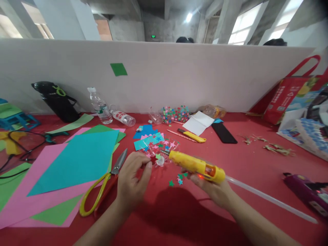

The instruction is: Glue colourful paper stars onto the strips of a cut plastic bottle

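My left hand [133,179] is closed in a pinch, with a small dark red paper star [153,159] at its fingertips. Wrapped round a yellow hot glue gun [191,164] is my right hand [214,191]; a red light glows by its fingers. The gun's nozzle points left, towards the star, and a long clear glue stick [269,197] sticks out of its back. Just beyond both hands lies a clear plastic bottle [160,160] with coloured stars on it, its neck end towards me. Several loose stars [180,179] lie on the red table [164,225] between my hands.
Large scissors [112,174] and coloured paper sheets [77,159] lie at left. Behind are a star-covered bottle [175,114], a yellow utility knife [192,135], a black phone [224,132] and an upright water bottle [99,106]. A purple device [306,191] sits far right.
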